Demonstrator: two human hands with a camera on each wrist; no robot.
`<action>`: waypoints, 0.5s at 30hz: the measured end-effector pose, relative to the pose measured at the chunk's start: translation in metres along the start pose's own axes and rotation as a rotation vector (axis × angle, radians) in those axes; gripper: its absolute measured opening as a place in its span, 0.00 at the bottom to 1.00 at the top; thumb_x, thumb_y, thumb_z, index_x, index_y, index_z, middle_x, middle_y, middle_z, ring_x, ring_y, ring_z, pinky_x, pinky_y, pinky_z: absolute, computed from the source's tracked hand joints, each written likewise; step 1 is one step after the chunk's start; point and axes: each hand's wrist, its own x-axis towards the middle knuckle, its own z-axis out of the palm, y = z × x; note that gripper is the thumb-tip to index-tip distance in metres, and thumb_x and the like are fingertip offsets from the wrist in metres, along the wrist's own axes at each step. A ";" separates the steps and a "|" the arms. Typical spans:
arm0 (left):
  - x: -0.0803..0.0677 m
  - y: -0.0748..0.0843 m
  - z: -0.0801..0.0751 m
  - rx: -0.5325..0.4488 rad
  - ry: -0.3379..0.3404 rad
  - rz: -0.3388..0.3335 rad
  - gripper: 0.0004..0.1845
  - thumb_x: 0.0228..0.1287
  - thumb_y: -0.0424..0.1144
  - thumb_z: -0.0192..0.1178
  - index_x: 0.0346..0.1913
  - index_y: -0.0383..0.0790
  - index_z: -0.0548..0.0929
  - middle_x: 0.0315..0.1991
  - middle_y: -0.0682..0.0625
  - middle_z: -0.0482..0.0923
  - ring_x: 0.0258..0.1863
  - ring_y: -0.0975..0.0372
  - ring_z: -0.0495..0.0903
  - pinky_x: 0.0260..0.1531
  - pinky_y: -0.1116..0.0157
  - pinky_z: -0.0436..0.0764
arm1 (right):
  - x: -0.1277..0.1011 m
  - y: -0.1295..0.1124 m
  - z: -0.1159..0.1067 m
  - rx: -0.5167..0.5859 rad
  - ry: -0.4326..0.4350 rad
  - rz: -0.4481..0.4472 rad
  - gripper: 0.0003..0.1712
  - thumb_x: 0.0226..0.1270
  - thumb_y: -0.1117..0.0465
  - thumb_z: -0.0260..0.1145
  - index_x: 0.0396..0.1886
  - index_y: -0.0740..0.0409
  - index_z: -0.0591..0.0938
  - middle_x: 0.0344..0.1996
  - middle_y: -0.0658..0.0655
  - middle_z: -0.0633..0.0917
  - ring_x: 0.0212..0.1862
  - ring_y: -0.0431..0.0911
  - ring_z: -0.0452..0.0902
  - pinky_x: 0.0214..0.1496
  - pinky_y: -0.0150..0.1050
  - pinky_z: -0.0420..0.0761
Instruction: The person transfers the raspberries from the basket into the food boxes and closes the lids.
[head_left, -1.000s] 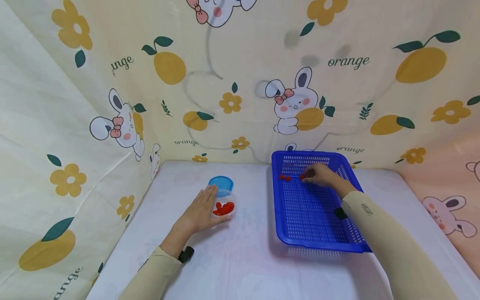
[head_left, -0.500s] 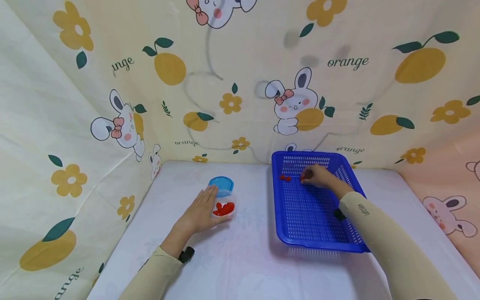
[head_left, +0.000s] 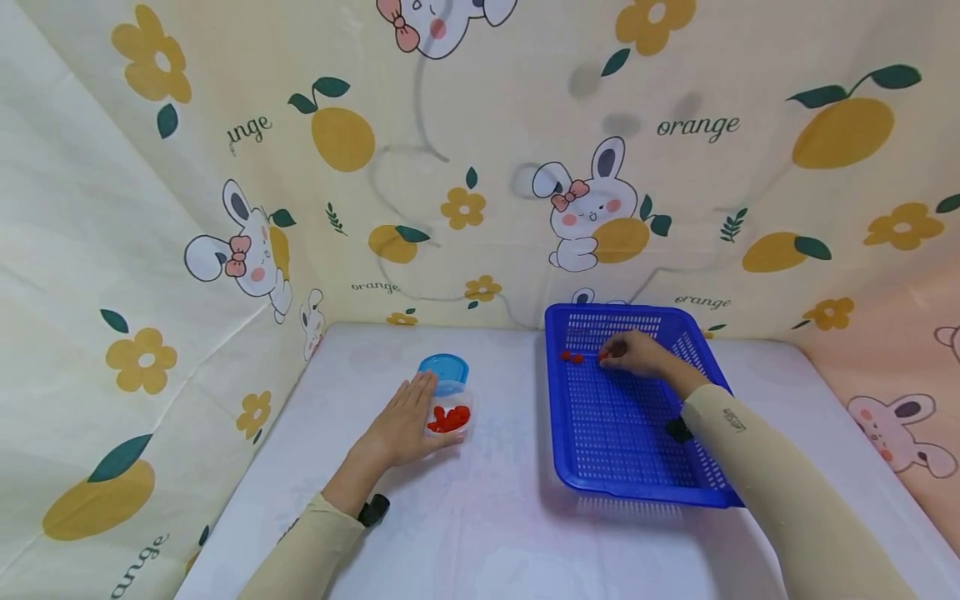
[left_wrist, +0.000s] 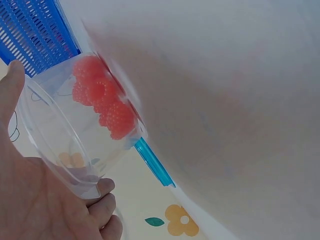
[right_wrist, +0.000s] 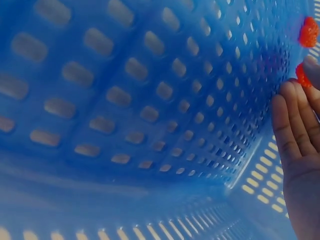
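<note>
My left hand (head_left: 405, 421) lies beside a small clear plastic container (left_wrist: 55, 115), fingers straight and thumb spread along its near side. Inside the container sits a cluster of raspberries (left_wrist: 102, 95). Its blue lid (head_left: 444, 371) hangs folded back behind it. Over in the blue basket (head_left: 558, 433), my right hand (head_left: 636, 352) pinches one raspberry (right_wrist: 302, 75) between thumb and fingertips, close over the basket's floor near the back. Two more raspberries (head_left: 572, 357) rest on that floor to the left of the hand.
A white-covered table (head_left: 487, 517) carries the container and the basket. Patterned cloth (head_left: 480, 233) rises behind and along both sides. The basket's raised, slotted walls surround the right hand; the right forearm crosses its right rim.
The right hand shifts very slightly within the basket, still with the raspberry at its fingertips. The left hand and container stay in place.
</note>
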 end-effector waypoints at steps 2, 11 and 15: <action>0.000 0.000 0.000 -0.001 0.001 0.004 0.64 0.67 0.76 0.60 0.87 0.34 0.48 0.88 0.40 0.47 0.87 0.46 0.45 0.85 0.48 0.46 | 0.000 -0.003 0.000 0.007 0.005 -0.003 0.09 0.75 0.60 0.73 0.48 0.61 0.89 0.44 0.59 0.89 0.48 0.53 0.84 0.55 0.54 0.85; 0.000 0.001 -0.001 -0.006 0.010 0.017 0.64 0.66 0.75 0.61 0.87 0.32 0.49 0.88 0.39 0.48 0.87 0.45 0.46 0.85 0.47 0.48 | -0.003 -0.023 -0.008 0.065 0.051 -0.018 0.11 0.78 0.60 0.70 0.53 0.59 0.89 0.47 0.58 0.89 0.52 0.54 0.84 0.60 0.56 0.85; 0.000 0.000 -0.001 -0.008 0.011 0.022 0.64 0.67 0.75 0.61 0.86 0.32 0.49 0.87 0.38 0.48 0.87 0.45 0.46 0.85 0.46 0.49 | -0.004 -0.032 -0.010 0.076 0.063 -0.054 0.11 0.78 0.59 0.71 0.54 0.58 0.89 0.49 0.57 0.90 0.54 0.54 0.85 0.63 0.57 0.85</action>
